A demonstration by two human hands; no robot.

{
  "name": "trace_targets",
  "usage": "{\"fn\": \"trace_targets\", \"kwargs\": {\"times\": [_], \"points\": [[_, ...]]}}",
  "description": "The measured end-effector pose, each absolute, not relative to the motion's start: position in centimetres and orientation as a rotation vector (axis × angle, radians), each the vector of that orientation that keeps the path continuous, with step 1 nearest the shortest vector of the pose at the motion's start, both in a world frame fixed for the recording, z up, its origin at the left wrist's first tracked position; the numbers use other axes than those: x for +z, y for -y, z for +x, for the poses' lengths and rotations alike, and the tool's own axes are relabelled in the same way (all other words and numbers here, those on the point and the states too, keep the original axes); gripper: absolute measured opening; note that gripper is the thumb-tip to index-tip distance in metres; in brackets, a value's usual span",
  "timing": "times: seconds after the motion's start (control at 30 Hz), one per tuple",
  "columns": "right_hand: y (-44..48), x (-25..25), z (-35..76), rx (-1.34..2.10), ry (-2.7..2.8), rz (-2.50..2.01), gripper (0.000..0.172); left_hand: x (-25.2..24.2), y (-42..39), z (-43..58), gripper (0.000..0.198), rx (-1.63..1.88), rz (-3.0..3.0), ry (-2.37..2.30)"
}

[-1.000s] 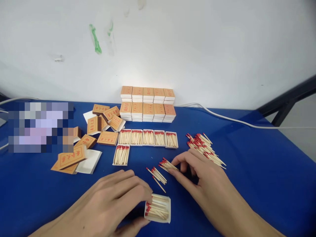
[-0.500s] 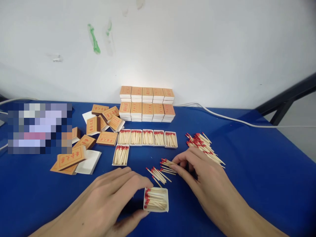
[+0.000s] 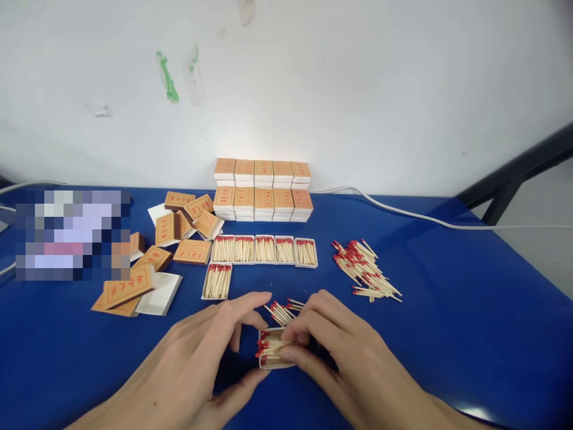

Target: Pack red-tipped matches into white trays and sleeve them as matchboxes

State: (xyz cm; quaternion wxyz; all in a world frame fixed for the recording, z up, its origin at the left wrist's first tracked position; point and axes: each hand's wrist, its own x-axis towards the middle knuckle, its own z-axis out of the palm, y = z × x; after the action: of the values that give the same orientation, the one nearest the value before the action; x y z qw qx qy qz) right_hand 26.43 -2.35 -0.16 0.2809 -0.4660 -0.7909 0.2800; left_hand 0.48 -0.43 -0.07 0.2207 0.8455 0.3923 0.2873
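Observation:
Near the table's front, my left hand (image 3: 201, 352) holds a small white matchbox tray (image 3: 283, 365) by its left end, thumb below and a finger above, index finger raised. My right hand (image 3: 347, 352) pinches a few matches (image 3: 274, 344) with red heads over the tray, heads pointing left. More matches lie in the tray, partly hidden by my right fingers. Just beyond it lies a small group of loose matches (image 3: 278, 313). A row of trays filled with matches (image 3: 244, 249) stands farther back, with one more filled tray (image 3: 217, 282) in front of its left end.
A larger heap of matches (image 3: 364, 266) lies to the right. Closed matchboxes (image 3: 264, 206) are stacked by the wall. Matchbox covers (image 3: 192, 252) and white trays (image 3: 159, 294) lie jumbled at left, beside a blurred-out object (image 3: 74, 236). A white cable (image 3: 403, 214) runs along the back.
My right hand has carried the pinched matches left and toward me, from the loose group to the tray. My left index finger has lifted off while the hand keeps the tray.

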Motion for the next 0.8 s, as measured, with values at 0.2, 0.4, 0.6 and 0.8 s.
{"fn": "trace_targets", "kwargs": {"times": [0.2, 0.4, 0.6, 0.8], "points": [[2.2, 0.2, 26.8, 0.671, 2.133, -1.303, 0.015, 0.0, 0.2, 0.4, 0.040, 0.760, 2.365, -1.063], [1.9, 0.6, 26.9, 0.667, 2.135, -1.271, 0.010, 0.7, -0.5, 0.6, 0.016, 0.730, 2.397, -0.966], [1.8, 0.5, 27.1, 0.630, 2.148, -1.278, 0.014, 0.3, -0.6, 0.2, 0.016, 0.705, 2.379, -0.908], [1.7, 0.6, 27.2, 0.574, 2.182, -1.190, 0.015, 0.1, -0.4, -0.1, 0.018, 0.650, 2.373, -0.888]]}}
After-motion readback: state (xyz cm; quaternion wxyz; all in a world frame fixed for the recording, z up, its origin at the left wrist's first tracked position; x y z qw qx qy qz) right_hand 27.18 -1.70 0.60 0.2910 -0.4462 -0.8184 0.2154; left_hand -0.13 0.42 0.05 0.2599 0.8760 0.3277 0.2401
